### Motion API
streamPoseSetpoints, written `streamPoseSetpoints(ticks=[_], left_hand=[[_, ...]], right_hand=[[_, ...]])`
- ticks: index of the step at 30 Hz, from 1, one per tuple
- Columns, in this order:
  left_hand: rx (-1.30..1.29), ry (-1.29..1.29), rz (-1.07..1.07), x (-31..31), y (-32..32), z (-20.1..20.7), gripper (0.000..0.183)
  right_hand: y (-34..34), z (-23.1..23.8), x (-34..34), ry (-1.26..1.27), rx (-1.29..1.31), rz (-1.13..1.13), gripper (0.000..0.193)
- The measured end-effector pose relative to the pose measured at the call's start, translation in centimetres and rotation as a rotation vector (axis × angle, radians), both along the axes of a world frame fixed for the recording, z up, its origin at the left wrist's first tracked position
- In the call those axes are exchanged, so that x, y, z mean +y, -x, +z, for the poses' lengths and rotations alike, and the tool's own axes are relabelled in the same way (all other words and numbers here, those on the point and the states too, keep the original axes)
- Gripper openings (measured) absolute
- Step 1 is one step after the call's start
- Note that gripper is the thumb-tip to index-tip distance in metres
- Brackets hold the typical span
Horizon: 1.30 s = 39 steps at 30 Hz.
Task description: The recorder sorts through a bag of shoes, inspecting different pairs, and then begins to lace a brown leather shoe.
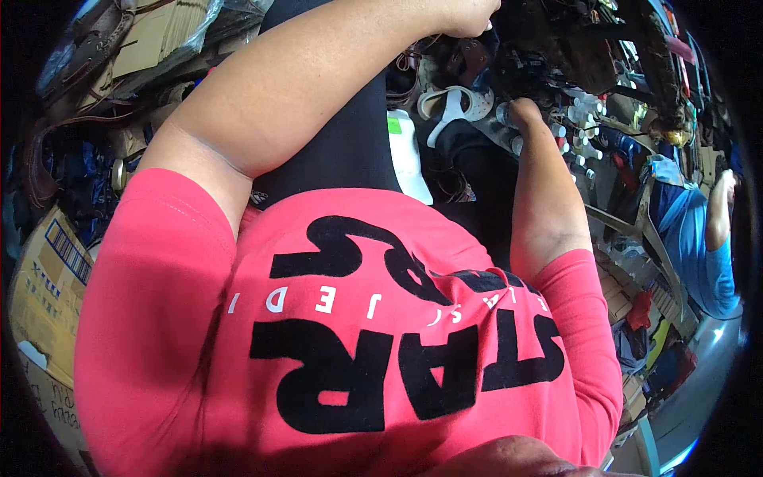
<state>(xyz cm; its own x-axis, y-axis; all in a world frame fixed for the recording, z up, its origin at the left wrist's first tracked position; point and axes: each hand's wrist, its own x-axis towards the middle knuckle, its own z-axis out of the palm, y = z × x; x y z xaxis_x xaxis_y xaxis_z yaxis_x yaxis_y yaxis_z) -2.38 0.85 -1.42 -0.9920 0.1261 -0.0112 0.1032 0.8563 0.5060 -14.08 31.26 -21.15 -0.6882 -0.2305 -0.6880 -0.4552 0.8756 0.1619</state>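
My left hand [470, 17] is at the top edge, partly cut off, with its fingers curled in. Whether anything is inside them is hidden. Below it lies a dark brown piece that looks like leather [469, 60], apart from the hand as far as I can tell. My right hand [522, 113] reaches down beside several small bottles [584, 115]; its fingers are hidden behind the wrist. Close by on its left is a white clog [475, 105] with holes in it. A white flat object with a green label [407, 159] sits between my dark-trousered legs.
At the left stand a cardboard box [56, 286] and dark strap-like pieces [40, 159]. Brown cardboard sheets [151, 36] are stacked at the upper left. A worn wooden or metal frame [668, 71] rises at the upper right. Another person in blue [691, 238] is at the far right.
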Motion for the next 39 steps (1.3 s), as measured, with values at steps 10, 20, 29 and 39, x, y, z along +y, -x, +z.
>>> streamPoseSetpoints(ticks=[10, 20, 29, 39], left_hand=[[-0.047, 0.035, 0.110, -1.2, -0.8, -0.1, 0.021], [0.185, -0.036, 0.153, -1.8, 2.5, 0.5, 0.021], [0.065, 0.045, 0.250, -6.2, 0.8, -2.4, 0.018], [-0.079, 0.015, 0.377, -6.9, 0.6, -2.9, 0.017]], right_hand=[[-0.5, 0.5, -1.2, -0.032, 0.023, 0.277, 0.032], [2.3, -2.2, 9.5, -0.040, 0.104, 0.135, 0.035], [-1.8, -0.2, 0.7, -0.012, 0.000, -0.059, 0.035], [-1.1, -4.9, 1.5, -0.073, -0.131, -0.086, 0.029]])
